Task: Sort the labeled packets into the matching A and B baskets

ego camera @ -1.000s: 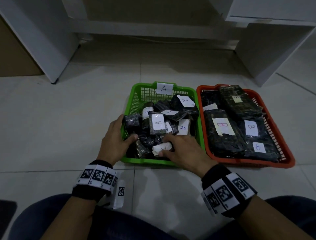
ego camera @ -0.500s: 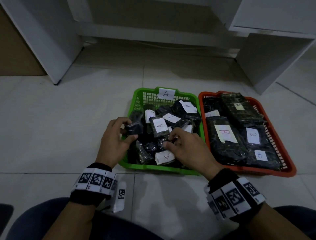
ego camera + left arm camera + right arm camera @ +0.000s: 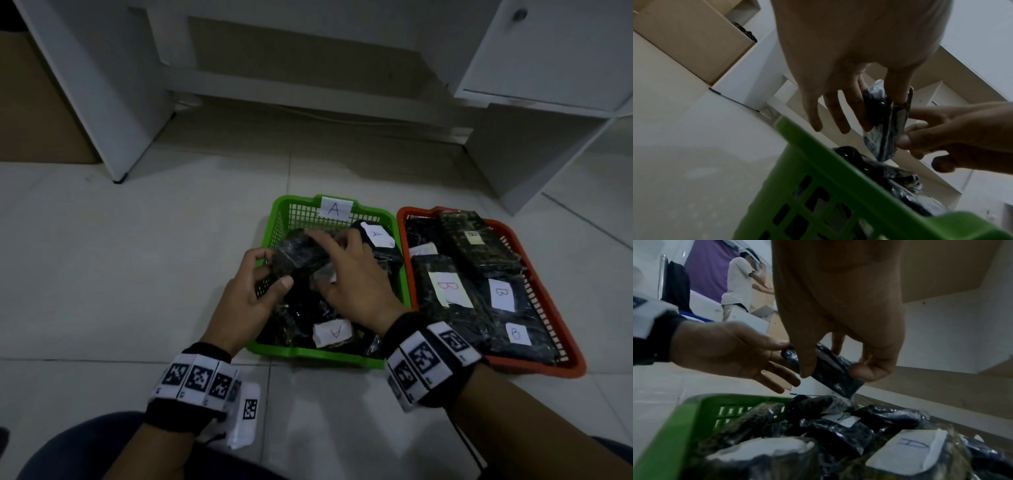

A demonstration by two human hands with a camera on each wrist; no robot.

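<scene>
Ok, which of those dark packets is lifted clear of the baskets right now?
The dark packet pinched between left hand and right hand above the green basket; the rest lie in baskets.

The head view looks steeply down from above at the floor (image 3: 102, 274), taking in both the green basket (image 3: 329, 353) and the red basket (image 3: 548, 368). Each wrist view sits low and close, just over the green basket's rim (image 3: 838, 164), looking upward along its own hand. All three views share the black packet (image 3: 298, 253) held above the green basket.
</scene>
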